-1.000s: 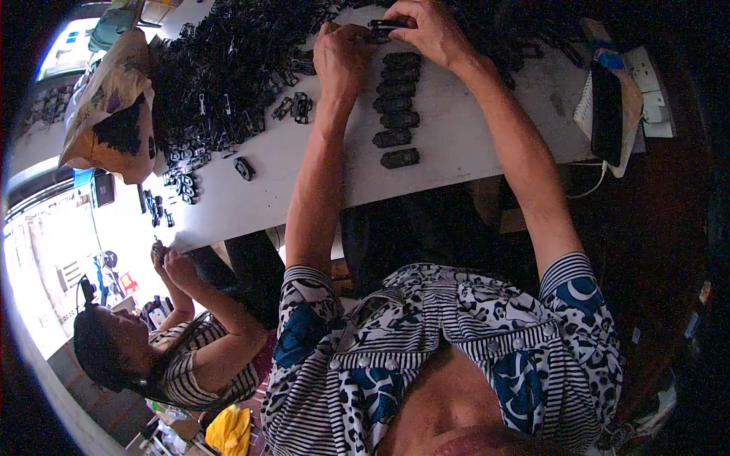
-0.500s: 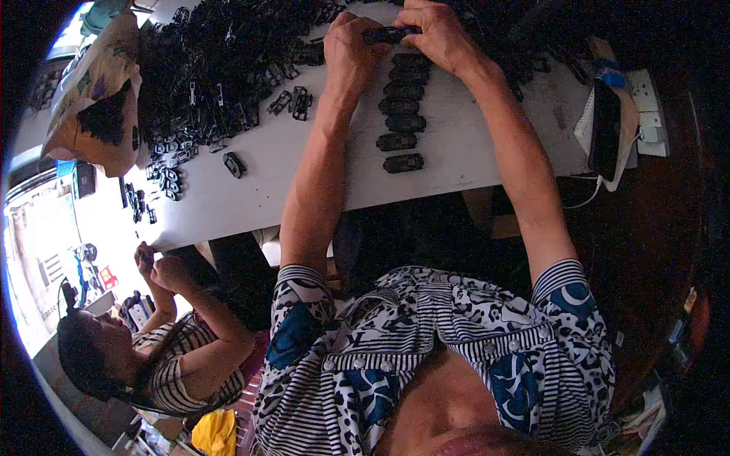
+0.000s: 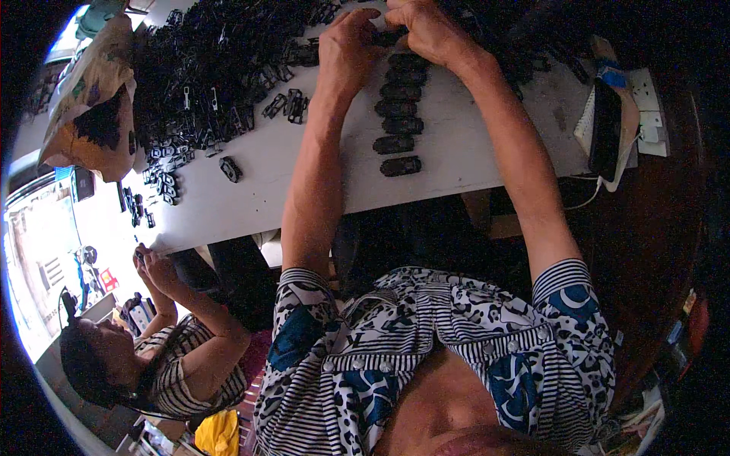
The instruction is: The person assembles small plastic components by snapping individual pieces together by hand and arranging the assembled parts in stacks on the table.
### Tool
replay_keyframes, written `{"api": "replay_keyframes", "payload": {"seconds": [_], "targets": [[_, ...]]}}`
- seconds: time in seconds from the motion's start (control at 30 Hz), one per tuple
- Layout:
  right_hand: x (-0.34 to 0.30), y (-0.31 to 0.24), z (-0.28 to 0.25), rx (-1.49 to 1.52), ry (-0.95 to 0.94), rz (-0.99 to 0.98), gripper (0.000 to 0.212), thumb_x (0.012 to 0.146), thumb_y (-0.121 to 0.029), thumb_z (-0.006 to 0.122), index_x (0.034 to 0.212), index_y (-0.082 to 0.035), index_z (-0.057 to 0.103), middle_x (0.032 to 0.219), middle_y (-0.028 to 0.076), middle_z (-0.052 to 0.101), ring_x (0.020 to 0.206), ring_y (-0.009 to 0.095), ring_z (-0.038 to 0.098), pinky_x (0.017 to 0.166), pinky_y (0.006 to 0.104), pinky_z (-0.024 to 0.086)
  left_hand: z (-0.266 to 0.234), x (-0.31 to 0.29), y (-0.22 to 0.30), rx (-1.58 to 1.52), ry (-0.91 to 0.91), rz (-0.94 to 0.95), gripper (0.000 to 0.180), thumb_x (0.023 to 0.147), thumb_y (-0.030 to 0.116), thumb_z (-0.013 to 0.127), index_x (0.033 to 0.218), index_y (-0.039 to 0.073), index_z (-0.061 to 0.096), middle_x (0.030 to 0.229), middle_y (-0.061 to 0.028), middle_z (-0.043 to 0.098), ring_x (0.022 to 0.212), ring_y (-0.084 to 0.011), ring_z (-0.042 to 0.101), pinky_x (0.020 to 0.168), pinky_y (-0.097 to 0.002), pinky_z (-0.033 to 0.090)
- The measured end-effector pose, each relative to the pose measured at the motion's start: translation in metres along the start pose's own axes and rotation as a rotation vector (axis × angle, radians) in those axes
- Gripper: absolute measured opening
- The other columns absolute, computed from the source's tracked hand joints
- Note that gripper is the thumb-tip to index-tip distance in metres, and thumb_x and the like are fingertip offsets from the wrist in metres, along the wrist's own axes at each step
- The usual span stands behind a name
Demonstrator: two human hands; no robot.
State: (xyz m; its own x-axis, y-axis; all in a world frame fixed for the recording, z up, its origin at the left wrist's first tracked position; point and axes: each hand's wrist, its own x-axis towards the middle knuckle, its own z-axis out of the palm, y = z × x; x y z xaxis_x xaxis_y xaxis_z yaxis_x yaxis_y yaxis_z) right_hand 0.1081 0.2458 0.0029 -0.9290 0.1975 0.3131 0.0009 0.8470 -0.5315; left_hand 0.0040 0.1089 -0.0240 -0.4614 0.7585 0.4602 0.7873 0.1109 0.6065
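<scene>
Both my hands are at the far edge of the view, over the white table. A dark black plastic part is between them, mostly hidden by the fingers. My left hand is curled at its left end, closed on it. On the other side, my right hand is closed, its fingertips bent just above the part; what they pinch is too dark to make out. Toward me runs a column of similar oblong black parts, the nearest one close to the table's front edge.
A large heap of black plastic parts covers the far left of the table. One loose part lies apart. A black device and a power strip are at right. A co-worker sits at left, hands raised.
My right hand has shifted slightly left and my fingers have changed their hold. The part between my hands now sits slightly lower and shows less. The co-worker's hands have moved a little.
</scene>
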Motion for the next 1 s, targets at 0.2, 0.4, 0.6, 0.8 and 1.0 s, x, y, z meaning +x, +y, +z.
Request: {"api": "replay_keyframes", "payload": {"seconds": [0.2,0.4,0.6,0.8,1.0], "targets": [[-0.016,0.008,0.005,-0.038,0.093,-0.149,0.014,0.070,0.005,0.064,0.082,0.005,0.056,0.090,0.019,0.052,0.090,0.035,0.055,0.076,0.0406,0.043,-0.044,-0.028,0.032,0.048,0.115,-0.095,0.041,0.069,0.001,0.074,0.109,0.009,0.067,0.100,-0.0111,0.065,0.088,-0.0240,0.065,0.076,-0.0327,0.052],[-0.021,0.010,-0.015,-0.210,-0.267,-0.001,0.045,0.077,-0.003,0.068,0.118,-0.004,0.048,0.107,0.018,0.050,0.105,0.030,0.052,0.089,0.0417,0.042,-0.061,-0.099,0.086,0.167,0.168,-0.180,0.033,0.069,-0.003,0.072,0.100,0.009,0.069,0.098,-0.0092,0.062,0.090,-0.0240,0.061,0.076,-0.0337,0.050],[-0.022,-0.008,-0.021,-0.283,-0.247,0.033,0.037,0.082,-0.014,0.066,0.119,-0.011,0.061,0.128,0.010,0.054,0.121,0.028,0.049,0.102,0.0383,0.042,-0.035,-0.154,0.108,0.280,0.220,-0.103,0.038,0.067,-0.001,0.073,0.102,0.012,0.068,0.101,-0.0081,0.059,0.089,-0.0253,0.055,0.078,-0.0349,0.046],[-0.059,-0.015,0.003,-0.296,-0.091,-0.286,0.042,0.082,-0.025,0.065,0.123,-0.020,0.060,0.128,0.013,0.053,0.118,0.033,0.049,0.102,0.0409,0.040,-0.014,-0.164,0.109,0.247,0.105,-0.133,0.043,0.067,0.002,0.072,0.107,0.012,0.066,0.104,-0.0079,0.056,0.087,-0.0269,0.054,0.072,-0.0374,0.049],[-0.065,-0.018,0.018,-0.334,-0.042,-0.198,0.044,0.082,-0.030,0.066,0.125,-0.025,0.059,0.133,0.015,0.050,0.118,0.034,0.050,0.100,0.0413,0.042,-0.018,-0.157,0.081,0.242,0.030,-0.068,0.038,0.066,0.000,0.067,0.103,0.011,0.067,0.104,-0.0083,0.059,0.091,-0.0295,0.055,0.073,-0.0379,0.050]]}}
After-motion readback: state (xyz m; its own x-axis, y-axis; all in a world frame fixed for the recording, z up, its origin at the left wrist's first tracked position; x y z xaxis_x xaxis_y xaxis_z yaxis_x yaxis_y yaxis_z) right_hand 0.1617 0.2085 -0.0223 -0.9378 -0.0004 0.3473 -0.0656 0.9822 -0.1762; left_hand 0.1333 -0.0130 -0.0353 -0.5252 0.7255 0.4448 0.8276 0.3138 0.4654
